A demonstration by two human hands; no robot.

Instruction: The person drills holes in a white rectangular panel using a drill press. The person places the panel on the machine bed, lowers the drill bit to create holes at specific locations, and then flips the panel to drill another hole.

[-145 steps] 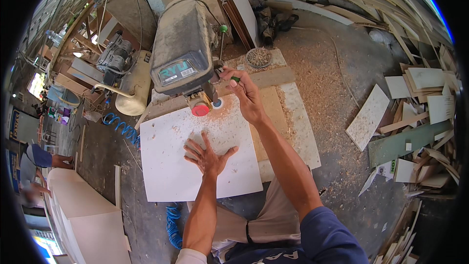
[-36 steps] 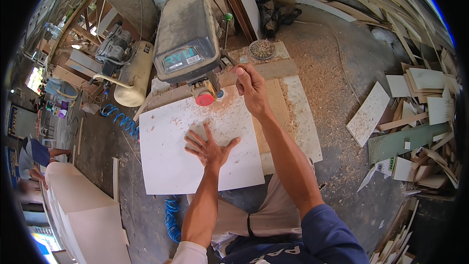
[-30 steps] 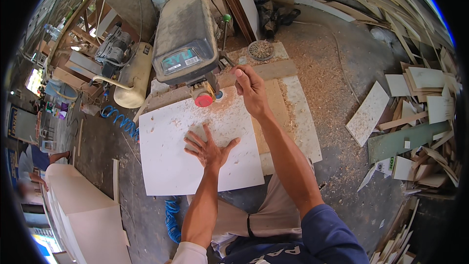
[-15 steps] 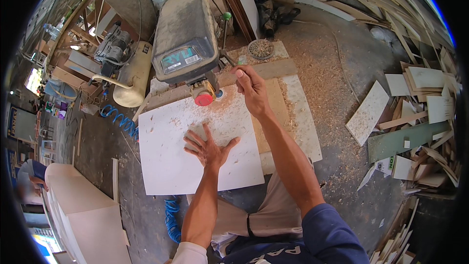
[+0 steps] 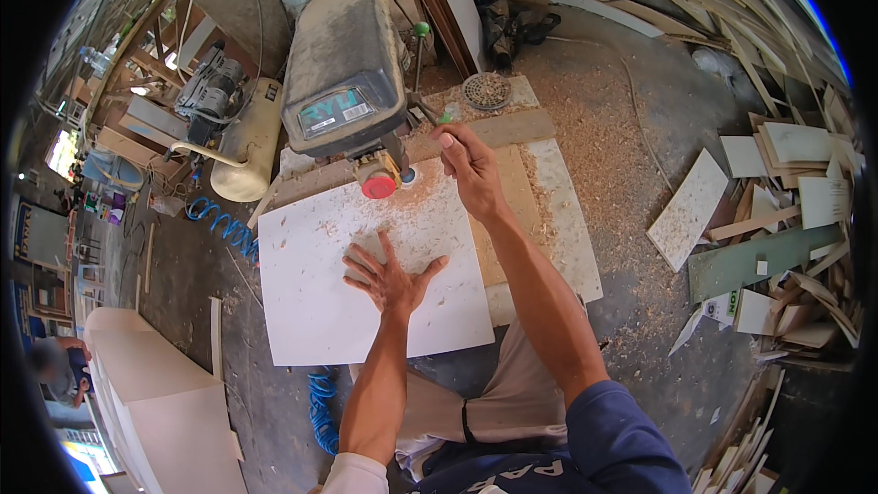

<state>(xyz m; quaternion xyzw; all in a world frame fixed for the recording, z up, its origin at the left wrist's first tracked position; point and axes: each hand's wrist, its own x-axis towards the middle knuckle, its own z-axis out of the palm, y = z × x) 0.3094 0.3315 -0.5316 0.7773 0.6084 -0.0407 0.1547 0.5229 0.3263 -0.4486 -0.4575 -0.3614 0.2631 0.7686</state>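
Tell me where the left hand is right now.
In the head view, the left hand lies flat, fingers spread, on the white panel, below the drill press.

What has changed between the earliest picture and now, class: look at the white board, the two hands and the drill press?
The white board sits slightly further under the drill press, nearer its red tip. The left hand stays pressed flat on the board. The right hand keeps its grip on the green-knobbed feed lever.
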